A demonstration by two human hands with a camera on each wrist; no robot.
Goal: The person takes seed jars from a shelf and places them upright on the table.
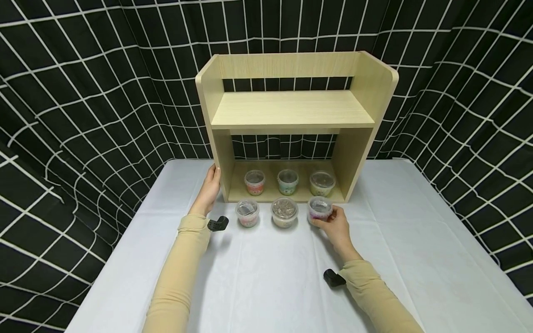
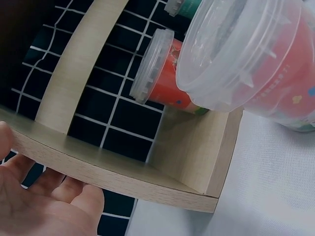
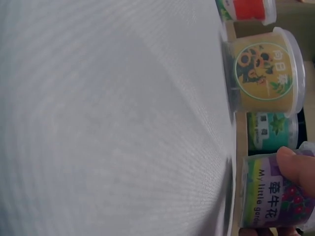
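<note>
A small lidded plastic cup with a purple "My little garden" label (image 3: 263, 191) sits in my right hand (image 1: 335, 229), thumb on one side and fingers on the other. It is in front of the shelf's right part; whether it touches the table cannot be told. My left hand (image 1: 207, 192) grips the left side panel of the light wooden shelf (image 1: 291, 126), fingers along the outer face, thumb at the front edge. Left of the purple cup stand a sunflower-label cup (image 1: 284, 212) and a pink cup (image 1: 247, 213), both upright on the table.
On the shelf's bottom board stand a red cup (image 1: 255, 182), a teal cup (image 1: 288, 181) and a yellow-green cup (image 1: 322, 183), all lidded. A white cloth covers the table (image 1: 266, 286). Black grid-patterned curtains (image 1: 83, 92) surround it.
</note>
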